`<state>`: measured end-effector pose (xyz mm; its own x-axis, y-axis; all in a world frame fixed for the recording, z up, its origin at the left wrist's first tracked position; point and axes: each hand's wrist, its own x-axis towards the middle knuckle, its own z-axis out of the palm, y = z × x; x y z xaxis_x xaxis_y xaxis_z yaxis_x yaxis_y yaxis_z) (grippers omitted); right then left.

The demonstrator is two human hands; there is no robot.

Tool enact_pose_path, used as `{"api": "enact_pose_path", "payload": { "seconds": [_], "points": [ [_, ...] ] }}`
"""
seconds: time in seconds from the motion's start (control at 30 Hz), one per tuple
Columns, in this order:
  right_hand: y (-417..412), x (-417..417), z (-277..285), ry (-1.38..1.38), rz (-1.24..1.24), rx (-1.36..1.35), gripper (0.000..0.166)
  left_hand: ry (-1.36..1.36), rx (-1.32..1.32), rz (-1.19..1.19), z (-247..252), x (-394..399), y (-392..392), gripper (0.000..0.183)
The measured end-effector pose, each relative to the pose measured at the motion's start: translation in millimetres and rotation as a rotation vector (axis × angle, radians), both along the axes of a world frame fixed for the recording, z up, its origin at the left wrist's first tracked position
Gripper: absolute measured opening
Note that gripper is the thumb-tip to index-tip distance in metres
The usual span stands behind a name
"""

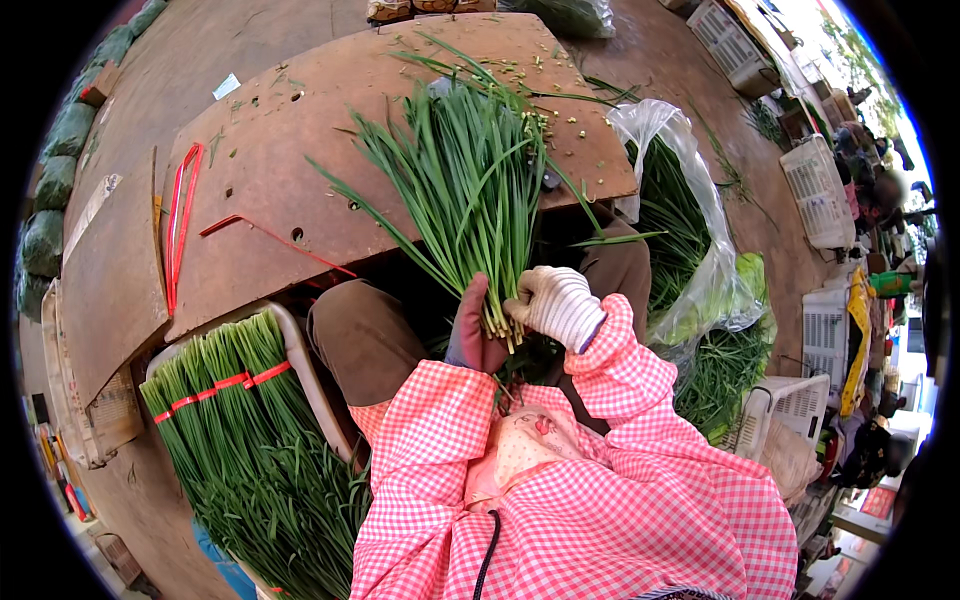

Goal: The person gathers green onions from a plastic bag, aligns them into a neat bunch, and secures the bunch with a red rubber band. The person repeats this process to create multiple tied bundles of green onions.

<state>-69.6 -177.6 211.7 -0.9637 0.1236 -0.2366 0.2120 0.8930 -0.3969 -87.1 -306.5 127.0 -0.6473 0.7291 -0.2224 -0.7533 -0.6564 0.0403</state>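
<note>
A loose bunch of garlic chives (469, 180) rises from my lap, its leaf tips spread over the edge of a brown board (300, 142). My left hand (472, 330), in a dark reddish glove, grips the bunch around its pale cut stem ends. On the other side, my right hand (556, 301), in a white striped knit glove, is curled with its fingertips on the stems near their base; what lies inside those fingers is hidden. Red ties (184, 225) lie on the board to the left.
At my left stands a tub (307, 375) of chive bundles (240, 390) bound with red bands. To my right, a clear plastic bag (705, 195) holds more chives (667, 217). Stem scraps (517, 75) litter the board. White crates (817, 191) and people are farther right.
</note>
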Motion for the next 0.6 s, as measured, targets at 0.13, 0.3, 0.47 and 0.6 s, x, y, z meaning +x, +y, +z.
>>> {"api": "enact_pose_path", "payload": {
  "seconds": [0.13, 0.3, 0.47, 0.6],
  "points": [
    [4.0, -6.2, -9.3, 0.041, 0.142, 0.051, 0.029, 0.019, -0.022, -0.013, -6.8, -0.2, 0.9, 0.045],
    [26.7, 5.4, -9.4, 0.177, -0.086, -0.488, 0.02, 0.023, 0.027, -0.065, 20.4, -1.3, -3.8, 0.056],
    [26.5, 13.0, 8.2, 0.146, -0.253, -0.557, 0.015, 0.02, 0.043, -0.102, 24.2, -3.9, -4.8, 0.057],
    [6.9, 1.9, 5.2, 0.198, -0.031, -0.219, 0.025, -0.011, 0.027, 0.018, 18.5, -2.8, 1.3, 0.054]
  ]
}}
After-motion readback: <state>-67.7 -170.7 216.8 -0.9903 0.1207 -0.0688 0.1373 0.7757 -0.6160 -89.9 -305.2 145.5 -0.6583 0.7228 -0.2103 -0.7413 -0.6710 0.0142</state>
